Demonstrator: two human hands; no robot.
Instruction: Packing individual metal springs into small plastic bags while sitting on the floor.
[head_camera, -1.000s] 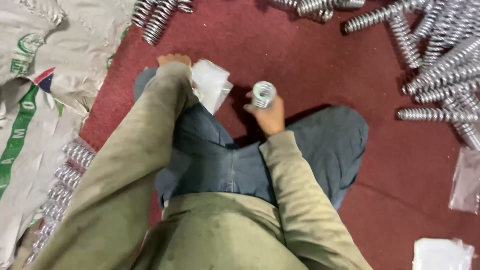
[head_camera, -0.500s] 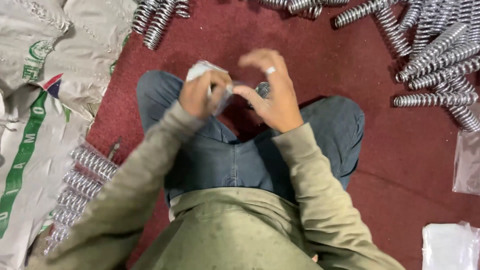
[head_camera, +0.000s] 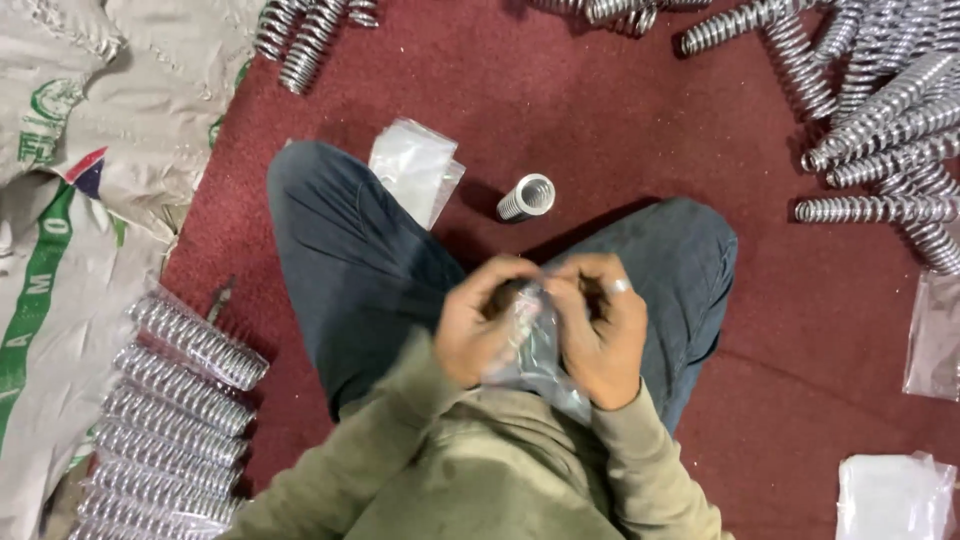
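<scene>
Head view, seated cross-legged on a dark red carpet floor (head_camera: 620, 120). Both hands are held close together above the lap, just in front of the olive jacket. A clear plastic bag (head_camera: 530, 350) is gripped between them — the left hand (head_camera: 478, 325) has its fingers curled shut on the bag's left edge, the right hand (head_camera: 600, 330) has its fingers closed on the right edge, a ring visible on one finger. Something metallic appears inside the bag, but it is blurred and cannot be identified with certainty.

One short coil spring (head_camera: 526, 197) lies on the carpet between the knees, apart from both hands. A small stack of empty clear bags (head_camera: 412, 165) lies just left of it, touching the left knee. Bagged springs (head_camera: 170, 400) are laid in a row at the lower left, beside woven sacks (head_camera: 70, 150). Loose long springs (head_camera: 880, 130) are piled at the upper right — more at the top edge. Further plastic bags (head_camera: 890, 495) are seen at the lower right.
</scene>
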